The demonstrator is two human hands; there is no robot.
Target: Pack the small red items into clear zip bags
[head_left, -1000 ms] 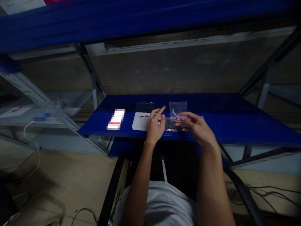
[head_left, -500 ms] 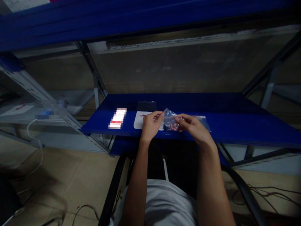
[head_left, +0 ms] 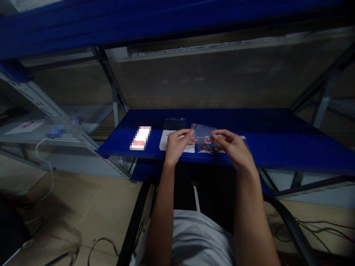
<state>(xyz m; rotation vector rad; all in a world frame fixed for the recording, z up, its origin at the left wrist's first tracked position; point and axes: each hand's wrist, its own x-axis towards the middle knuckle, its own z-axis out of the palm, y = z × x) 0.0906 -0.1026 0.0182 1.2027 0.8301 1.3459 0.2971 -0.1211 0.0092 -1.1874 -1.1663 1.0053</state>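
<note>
A small clear plastic bag (head_left: 203, 133) is stretched between my two hands above the front of the blue shelf (head_left: 277, 140). My left hand (head_left: 177, 144) pinches its left edge between thumb and fingers. At the right edge, my right hand (head_left: 229, 142) grips it with thumb and fingertips. Pink beads (head_left: 207, 140) show through the plastic close to the right fingertips; how many is hard to make out. Partly under my left hand lies a white card (head_left: 164, 142) with a pink mark. Another clear bag (head_left: 245, 142) is mostly covered by my right hand.
A flat clear packet (head_left: 174, 123) lies behind the card. To the left, a lit phone-shaped object (head_left: 140, 138), blurred out, rests on the shelf. An upper blue shelf (head_left: 177, 22) hangs above. Dark chair arms (head_left: 135, 221) flank me, and cables (head_left: 313, 229) lie on the floor.
The bag has been pulled wider and flatter between my hands, which have moved slightly apart. The pink beads have spread out inside it. The view has shifted a little.
</note>
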